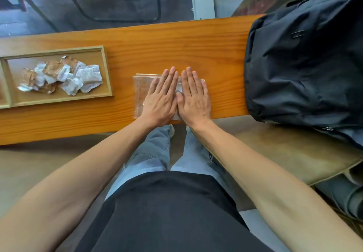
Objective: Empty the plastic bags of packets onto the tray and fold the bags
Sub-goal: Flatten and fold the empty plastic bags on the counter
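Clear plastic bags point(139, 92) flat on counter point(196, 41), pressed under left hand point(162, 98) and right hand point(193, 96), fingers straight. Packets' point(59, 76) print illegible.

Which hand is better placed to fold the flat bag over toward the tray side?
Probably the left hand. It lies flat nearer the plastic bag's free edge facing the tray, while the right hand can keep pressing the other half.
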